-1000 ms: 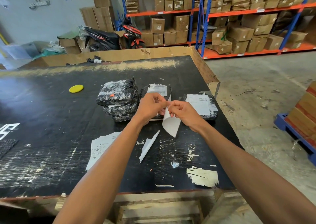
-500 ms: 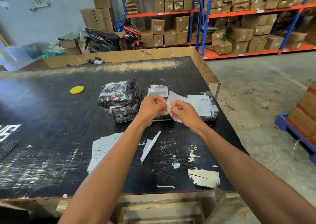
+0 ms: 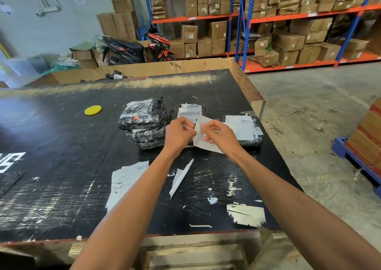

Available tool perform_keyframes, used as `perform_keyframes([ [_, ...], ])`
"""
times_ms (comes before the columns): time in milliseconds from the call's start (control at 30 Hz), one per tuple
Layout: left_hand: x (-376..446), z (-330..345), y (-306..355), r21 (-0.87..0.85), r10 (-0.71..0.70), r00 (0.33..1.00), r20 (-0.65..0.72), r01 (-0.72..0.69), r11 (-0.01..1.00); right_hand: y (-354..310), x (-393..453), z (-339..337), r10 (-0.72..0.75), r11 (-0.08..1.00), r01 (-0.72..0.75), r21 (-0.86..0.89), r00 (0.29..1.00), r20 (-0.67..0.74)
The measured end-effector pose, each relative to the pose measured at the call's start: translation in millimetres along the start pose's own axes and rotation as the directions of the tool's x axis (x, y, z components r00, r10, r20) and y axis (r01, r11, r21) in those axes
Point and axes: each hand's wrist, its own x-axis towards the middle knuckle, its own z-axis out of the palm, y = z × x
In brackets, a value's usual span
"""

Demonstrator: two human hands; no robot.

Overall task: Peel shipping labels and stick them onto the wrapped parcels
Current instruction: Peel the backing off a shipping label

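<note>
Both the left hand (image 3: 179, 133) and the right hand (image 3: 219, 134) pinch a white paper shipping label (image 3: 199, 136), held above the black worktop (image 3: 61, 146) near its right edge, in front of the black film-wrapped parcels (image 3: 144, 123). Best to peel slowly from one corner (keeping the sheet flat). The label's printed side and the peel seam are hidden.

Two hands (image 3: 179, 133) (image 3: 218, 135), five wrapped parcels (image 3: 144, 115), one yellow disc (image 3: 93, 110) and one motorbike (image 3: 134, 48) are counted.
</note>
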Motion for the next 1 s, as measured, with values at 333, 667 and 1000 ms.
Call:
perform_keyframes([
  [333,-4,4,-8,-0.095,0.061,0.991,0.120,-0.049,0.994,1,11,4,0.020,1.000,-0.017,0.023,0.990,-0.143],
  [667,-6,19,-2,-0.467,-0.082,0.992,0.094,0.117,0.877,8,5,9,-0.088,0.996,0.087,-0.017,0.992,-0.096],
  [1000,-5,20,5,-0.704,-0.279,0.951,0.136,0.291,0.648,4,3,5,0.130,0.925,-0.113,0.362,0.991,-0.021],
])
